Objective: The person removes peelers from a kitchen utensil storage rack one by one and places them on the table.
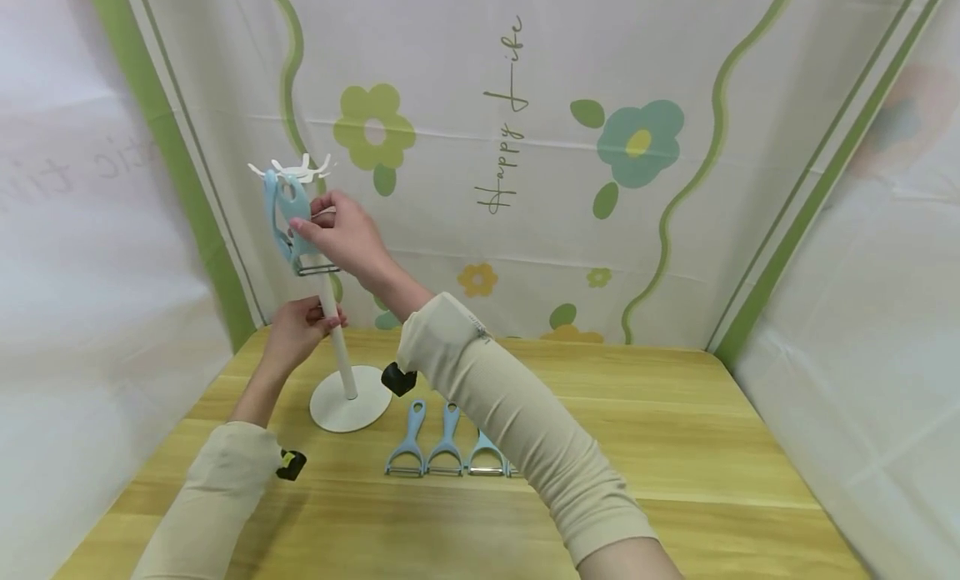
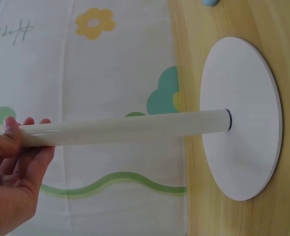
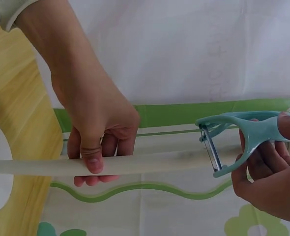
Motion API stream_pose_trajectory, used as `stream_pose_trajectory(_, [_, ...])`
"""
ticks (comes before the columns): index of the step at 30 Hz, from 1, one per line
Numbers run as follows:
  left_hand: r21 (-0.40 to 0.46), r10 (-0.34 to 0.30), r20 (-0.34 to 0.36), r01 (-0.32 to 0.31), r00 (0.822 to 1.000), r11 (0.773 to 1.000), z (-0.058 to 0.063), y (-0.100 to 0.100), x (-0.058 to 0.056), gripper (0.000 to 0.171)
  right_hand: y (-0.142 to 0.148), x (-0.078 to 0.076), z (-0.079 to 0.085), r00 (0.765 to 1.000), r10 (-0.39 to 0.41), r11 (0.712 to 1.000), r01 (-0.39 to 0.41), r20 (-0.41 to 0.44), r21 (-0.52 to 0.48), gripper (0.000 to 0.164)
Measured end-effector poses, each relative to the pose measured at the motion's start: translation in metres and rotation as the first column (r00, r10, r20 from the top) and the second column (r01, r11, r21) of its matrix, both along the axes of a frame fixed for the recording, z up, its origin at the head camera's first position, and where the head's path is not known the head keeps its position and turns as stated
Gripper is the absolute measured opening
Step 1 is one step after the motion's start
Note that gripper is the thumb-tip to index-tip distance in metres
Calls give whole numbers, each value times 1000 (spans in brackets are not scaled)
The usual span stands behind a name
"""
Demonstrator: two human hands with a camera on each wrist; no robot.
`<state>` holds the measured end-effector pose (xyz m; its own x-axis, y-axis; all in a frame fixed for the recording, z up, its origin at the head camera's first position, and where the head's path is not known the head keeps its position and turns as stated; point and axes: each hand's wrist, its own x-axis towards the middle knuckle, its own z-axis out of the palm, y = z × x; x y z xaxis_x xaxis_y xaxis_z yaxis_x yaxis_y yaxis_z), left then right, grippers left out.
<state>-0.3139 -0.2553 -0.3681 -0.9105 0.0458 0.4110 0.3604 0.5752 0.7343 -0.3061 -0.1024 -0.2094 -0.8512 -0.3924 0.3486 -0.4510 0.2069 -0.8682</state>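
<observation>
A white stand with a round base, an upright pole and a ring of hooks on top stands at the table's left. My left hand grips the pole partway up, thumb on one side and fingers behind. Up by the hooks, my right hand pinches a light blue peeler by its handle, blade end down. Another blue peeler hangs from the hooks just left of it. Whether the held peeler's hole is on a hook cannot be made out.
Several blue peelers lie in a row on the wooden table, right of the base; my right sleeve partly covers the row. A printed cloth hangs behind the table, and white cloth walls stand at both sides.
</observation>
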Motion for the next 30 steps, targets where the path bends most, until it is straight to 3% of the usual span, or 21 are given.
stream_pose_trajectory(3, [-3, -3, -7, 3, 1000, 1000, 0, 0, -1, 19, -1, 0, 1, 999, 24, 999, -23, 26, -22, 24])
stream_pose_trajectory(9, [-7, 4, 10, -4, 1000, 1000, 2, 0, -1, 17, 0, 1, 4, 998, 31, 999, -32, -53, -16, 13])
stream_pose_trajectory(22, [-1, 4, 30, -4, 1000, 1000, 2, 0, 0, 19, 6, 8, 16, 995, 63, 994, -70, -83, -79, 17])
stream_pose_trajectory(30, [13, 14, 60, -15, 998, 1000, 6, 2, 4, 18, 38, -3, 2, 996, 77, 986, -82, -42, -146, 16])
